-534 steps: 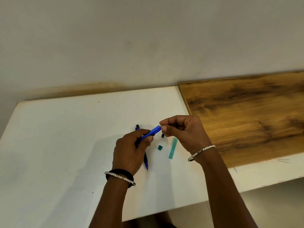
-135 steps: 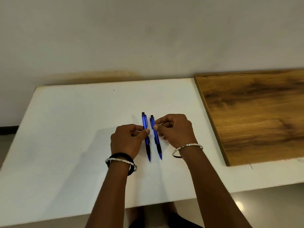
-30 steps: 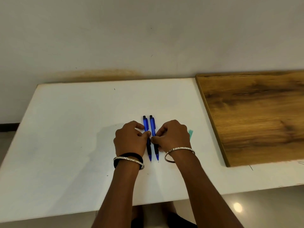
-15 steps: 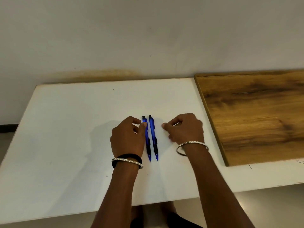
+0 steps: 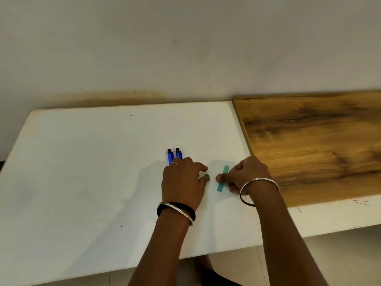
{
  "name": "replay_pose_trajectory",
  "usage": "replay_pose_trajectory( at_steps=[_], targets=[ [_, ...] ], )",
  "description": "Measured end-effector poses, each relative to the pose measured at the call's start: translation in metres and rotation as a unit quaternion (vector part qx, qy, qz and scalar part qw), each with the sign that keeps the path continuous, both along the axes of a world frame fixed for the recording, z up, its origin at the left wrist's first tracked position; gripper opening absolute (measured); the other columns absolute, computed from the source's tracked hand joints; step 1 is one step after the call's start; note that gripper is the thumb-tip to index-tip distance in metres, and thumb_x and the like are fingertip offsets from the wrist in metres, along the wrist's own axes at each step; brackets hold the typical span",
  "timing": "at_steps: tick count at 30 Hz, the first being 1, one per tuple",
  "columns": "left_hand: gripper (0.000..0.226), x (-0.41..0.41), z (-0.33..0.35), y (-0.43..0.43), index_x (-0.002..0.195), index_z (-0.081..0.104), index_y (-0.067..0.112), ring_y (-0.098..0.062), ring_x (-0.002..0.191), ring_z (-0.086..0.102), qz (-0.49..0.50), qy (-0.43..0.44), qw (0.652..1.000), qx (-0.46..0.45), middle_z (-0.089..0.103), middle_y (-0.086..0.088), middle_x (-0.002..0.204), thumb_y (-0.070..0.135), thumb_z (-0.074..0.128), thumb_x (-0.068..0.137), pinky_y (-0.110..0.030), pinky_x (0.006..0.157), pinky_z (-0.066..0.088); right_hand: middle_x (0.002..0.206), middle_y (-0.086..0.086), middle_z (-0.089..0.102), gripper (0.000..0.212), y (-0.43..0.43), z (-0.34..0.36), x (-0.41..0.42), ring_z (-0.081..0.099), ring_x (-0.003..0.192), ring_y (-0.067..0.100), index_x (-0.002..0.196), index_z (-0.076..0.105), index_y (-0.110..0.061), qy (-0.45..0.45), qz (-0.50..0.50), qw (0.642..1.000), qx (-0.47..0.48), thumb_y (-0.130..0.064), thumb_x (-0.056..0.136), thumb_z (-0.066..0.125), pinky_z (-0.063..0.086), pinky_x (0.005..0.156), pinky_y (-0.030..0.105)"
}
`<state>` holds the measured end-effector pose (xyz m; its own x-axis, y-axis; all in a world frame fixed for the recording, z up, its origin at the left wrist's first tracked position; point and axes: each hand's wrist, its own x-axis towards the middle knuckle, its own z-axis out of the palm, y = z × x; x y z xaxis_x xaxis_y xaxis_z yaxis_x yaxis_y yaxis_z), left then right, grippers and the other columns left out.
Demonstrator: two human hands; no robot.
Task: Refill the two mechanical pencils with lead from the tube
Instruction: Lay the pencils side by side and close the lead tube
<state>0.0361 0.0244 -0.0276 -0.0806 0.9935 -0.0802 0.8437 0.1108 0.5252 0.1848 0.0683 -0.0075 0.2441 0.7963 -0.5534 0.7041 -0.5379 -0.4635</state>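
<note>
Two blue mechanical pencils point(image 5: 174, 155) lie side by side on the white table point(image 5: 86, 172), black caps pointing away. My left hand point(image 5: 181, 182) covers their lower halves. Its thumb and forefinger pinch a small green cap point(image 5: 207, 175) just right of the pencils. A teal lead tube point(image 5: 223, 178) lies slanted on the table to the right of the cap. My right hand point(image 5: 247, 176) grips the tube at its middle, thumb on its left side.
A brown wooden board point(image 5: 313, 145) covers the table's right part, close behind my right hand. A few thin dark leads point(image 5: 360, 202) lie near the front right edge. The wall runs along the table's far side.
My left hand let go of the pencils and slid right over them to the green cap. My right hand moved right and took hold of the teal tube. The pencils stayed put.
</note>
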Motion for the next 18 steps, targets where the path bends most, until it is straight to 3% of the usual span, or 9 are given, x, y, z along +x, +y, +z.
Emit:
replay_pose_trajectory(
  at_steps=[8,14,18],
  targets=[
    [0.022,0.011,-0.006,0.005,0.108,0.068,0.035,-0.019,0.108,0.054,0.012,0.051,0.999,-0.001,0.063,0.008,0.100,0.041,0.060,0.088,-0.030,0.093,0.035,0.087,0.014,0.073,0.052,0.002,-0.008,0.002,0.072,0.079,0.029,0.092,0.069,-0.002,0.006,-0.007,1.000,0.005,-0.034,0.057,0.092,0.060,0.078,0.043],
    [0.010,0.013,-0.004,0.007,0.093,0.066,0.032,-0.015,0.101,0.055,0.028,0.018,0.999,0.005,0.064,0.011,0.093,0.037,0.065,0.085,-0.027,0.091,0.036,0.083,0.009,0.071,0.049,0.002,-0.014,0.002,0.069,0.075,0.024,0.089,0.069,-0.006,-0.016,0.012,1.000,0.018,-0.038,0.058,0.090,0.060,0.074,0.038],
    [0.009,0.015,0.002,0.008,0.089,0.068,0.029,-0.012,0.092,0.059,0.041,-0.044,0.998,0.010,0.068,0.011,0.090,0.035,0.070,0.082,-0.028,0.085,0.045,0.078,0.006,0.070,0.048,0.003,-0.015,0.002,0.068,0.071,0.021,0.086,0.070,-0.007,-0.019,0.026,0.999,0.019,-0.039,0.056,0.090,0.059,0.068,0.033]
  ],
)
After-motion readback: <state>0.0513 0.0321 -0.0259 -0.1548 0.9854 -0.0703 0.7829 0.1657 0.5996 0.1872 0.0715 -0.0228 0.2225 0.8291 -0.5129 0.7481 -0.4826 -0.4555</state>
